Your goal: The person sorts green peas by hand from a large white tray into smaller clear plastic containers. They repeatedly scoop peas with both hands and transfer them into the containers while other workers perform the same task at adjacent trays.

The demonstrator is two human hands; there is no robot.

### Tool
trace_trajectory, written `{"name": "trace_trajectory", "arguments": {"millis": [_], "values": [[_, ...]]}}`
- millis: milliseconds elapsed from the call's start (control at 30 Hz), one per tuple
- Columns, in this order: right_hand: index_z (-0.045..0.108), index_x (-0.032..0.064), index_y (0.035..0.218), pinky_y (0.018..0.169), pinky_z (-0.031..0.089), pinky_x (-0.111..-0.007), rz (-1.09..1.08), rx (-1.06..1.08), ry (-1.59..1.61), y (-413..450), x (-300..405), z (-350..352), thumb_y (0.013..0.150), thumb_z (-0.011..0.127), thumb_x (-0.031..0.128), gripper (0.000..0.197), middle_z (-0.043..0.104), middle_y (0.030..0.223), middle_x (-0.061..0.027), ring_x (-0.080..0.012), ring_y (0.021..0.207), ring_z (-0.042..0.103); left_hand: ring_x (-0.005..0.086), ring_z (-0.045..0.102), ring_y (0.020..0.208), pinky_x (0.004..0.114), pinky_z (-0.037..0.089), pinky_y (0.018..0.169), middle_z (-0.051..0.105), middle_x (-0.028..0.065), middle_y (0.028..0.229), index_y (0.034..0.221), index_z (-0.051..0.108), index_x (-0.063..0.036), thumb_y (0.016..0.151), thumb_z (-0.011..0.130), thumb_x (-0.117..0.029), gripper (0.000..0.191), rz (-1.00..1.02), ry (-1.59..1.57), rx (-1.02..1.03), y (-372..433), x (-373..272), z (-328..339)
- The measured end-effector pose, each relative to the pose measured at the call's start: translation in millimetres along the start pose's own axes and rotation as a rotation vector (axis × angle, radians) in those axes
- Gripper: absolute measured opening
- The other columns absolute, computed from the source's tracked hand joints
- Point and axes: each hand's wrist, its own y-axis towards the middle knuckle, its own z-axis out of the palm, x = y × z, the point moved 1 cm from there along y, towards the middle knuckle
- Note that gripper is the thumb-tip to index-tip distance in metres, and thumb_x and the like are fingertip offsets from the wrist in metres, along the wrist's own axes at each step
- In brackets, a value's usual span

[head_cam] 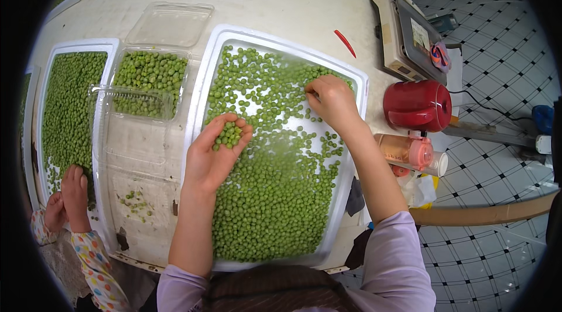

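Note:
My left hand (210, 151) is cupped palm up around a small heap of green peas (227, 136). It is above the left side of a white foam tray (200, 79). Loose peas (272, 206) lie thick in the tray's near half and thinner in its far half, where the white bottom shows through. Over the tray's right side, my right hand (330, 99) points its bent fingers down at the peas. Its fingertips are pinched close together, and whether a pea is between them is hidden.
Left of the tray stands a clear plastic clamshell of peas (151, 70), with another clear clamshell (131, 136) overlapping it. A co-worker's hands (72, 193) are at a second pea tray (100, 136). To the right are a scale (406, 39), a red kettle (415, 105), bottles (406, 151) and a red chili pepper (345, 43).

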Motion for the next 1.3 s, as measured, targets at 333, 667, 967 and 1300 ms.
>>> {"name": "trace_trajectory", "arguments": {"millis": [333,667,967,1300], "values": [[0.067,0.0030,0.070,0.067,0.050,-0.043,-0.101,0.006,-0.110,3.4,-6.7,4.8,0.069,0.066,0.002,0.002,0.065,0.072,-0.0115,-0.0306,0.071,0.062,0.0295,0.058,0.110,0.041,0.049,0.102,0.060,0.0165,0.112,0.117,0.057,0.0036,0.101,0.051,-0.012,0.024,-0.006,-0.003,0.019,2.6,2.9,-2.3],[0.072,0.0018,0.085,0.066,0.053,-0.032,0.124,0.047,0.638,4.2,83.3,-12.1,0.080,0.074,0.008,0.009,0.069,0.080,-0.0104,-0.0202,0.074,0.066,0.0316,0.058,0.113,0.044,0.046,0.106,0.061,0.0181,0.115,0.121,0.055,0.0052,0.102,0.050,-0.016,0.029,-0.012,0.059,-0.041,1.4,4.7,7.7],[0.071,0.0069,0.078,0.068,0.046,-0.041,-0.060,-0.033,0.120,-6.1,40.7,6.7,0.072,0.076,0.010,0.008,0.063,0.075,-0.0064,-0.0270,0.077,0.060,0.0305,0.057,0.112,0.046,0.045,0.106,0.060,0.0164,0.113,0.113,0.057,0.0044,0.100,0.051,-0.013,0.022,-0.002,-0.052,-0.057,2.5,4.4,-5.0],[0.067,0.0049,0.081,0.076,0.047,-0.038,0.096,-0.068,0.563,-16.7,86.3,10.0,0.077,0.075,0.008,0.009,0.065,0.081,-0.0084,-0.0266,0.081,0.062,0.0309,0.057,0.115,0.043,0.047,0.105,0.060,0.0182,0.117,0.119,0.057,0.0047,0.101,0.052,-0.014,0.027,-0.007,0.018,-0.043,2.6,6.5,4.5]]}}
